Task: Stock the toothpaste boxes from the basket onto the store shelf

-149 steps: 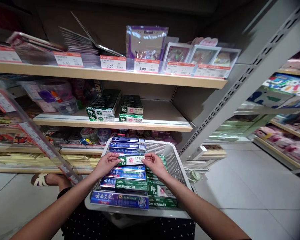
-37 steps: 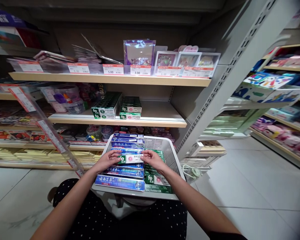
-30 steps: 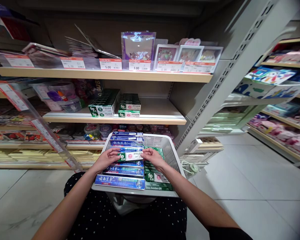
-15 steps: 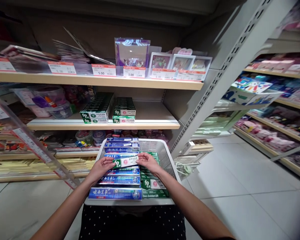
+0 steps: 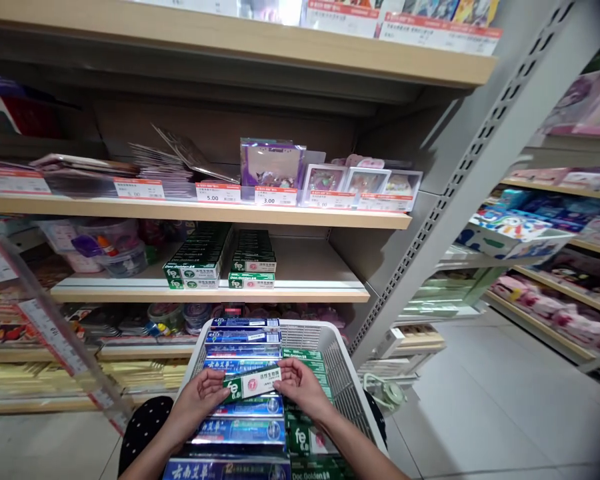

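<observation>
A green and white toothpaste box is held by its two ends, tilted slightly, just above a white plastic basket. My left hand pinches the box's left end and my right hand pinches its right end. The basket rests on my lap and holds blue toothpaste boxes on the left and green ones on the right. On the middle shelf beyond it sit two stacks of the same green toothpaste boxes.
An upper shelf carries price tags and packaged trinkets. A grey slotted upright slants down on the right. A hanging clear price strip crosses the left. More shelving lines the aisle at right over a pale tiled floor.
The view has tilted upward, so basket and hands sit lower in the picture and a top shelf shows. Both hands still hold the same box, now raised slightly and tilted.
</observation>
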Demonstrator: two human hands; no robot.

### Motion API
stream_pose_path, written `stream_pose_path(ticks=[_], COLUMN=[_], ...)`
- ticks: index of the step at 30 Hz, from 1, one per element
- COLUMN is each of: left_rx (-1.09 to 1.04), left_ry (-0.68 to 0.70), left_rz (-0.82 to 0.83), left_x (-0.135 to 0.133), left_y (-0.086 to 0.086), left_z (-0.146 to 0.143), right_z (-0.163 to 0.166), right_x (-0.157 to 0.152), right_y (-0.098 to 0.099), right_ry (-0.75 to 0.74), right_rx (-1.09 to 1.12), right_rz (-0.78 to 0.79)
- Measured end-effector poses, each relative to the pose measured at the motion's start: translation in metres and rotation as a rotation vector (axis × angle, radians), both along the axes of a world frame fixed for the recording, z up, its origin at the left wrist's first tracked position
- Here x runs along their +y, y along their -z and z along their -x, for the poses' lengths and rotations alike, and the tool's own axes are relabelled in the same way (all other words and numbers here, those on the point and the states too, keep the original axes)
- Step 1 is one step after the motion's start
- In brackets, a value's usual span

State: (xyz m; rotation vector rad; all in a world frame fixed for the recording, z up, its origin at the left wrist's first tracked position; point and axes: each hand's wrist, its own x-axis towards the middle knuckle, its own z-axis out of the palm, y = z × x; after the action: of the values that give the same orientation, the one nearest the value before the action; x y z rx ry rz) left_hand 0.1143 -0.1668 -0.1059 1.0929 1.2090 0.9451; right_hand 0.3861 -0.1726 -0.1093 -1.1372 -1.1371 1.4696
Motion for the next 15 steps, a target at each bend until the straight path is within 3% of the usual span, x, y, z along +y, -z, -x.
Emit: stream_pose_path(ticks=[10, 15], left_rx=[0.021, 0.04], left_ry=[-0.014, -0.012], left_rz=[-0.012, -0.034], left_x=[-0.004, -0.006], left_y=[-0.01, -0.014], left_z=[-0.003, -0.003], right_z=[0.004, 0.0], right_x=[0.001, 0.004], right_y=[0.003, 0.0], right_ry=[0.034, -0.016], right_rx=[-0.017, -0.032], right_rz=[-0.043, -0.05])
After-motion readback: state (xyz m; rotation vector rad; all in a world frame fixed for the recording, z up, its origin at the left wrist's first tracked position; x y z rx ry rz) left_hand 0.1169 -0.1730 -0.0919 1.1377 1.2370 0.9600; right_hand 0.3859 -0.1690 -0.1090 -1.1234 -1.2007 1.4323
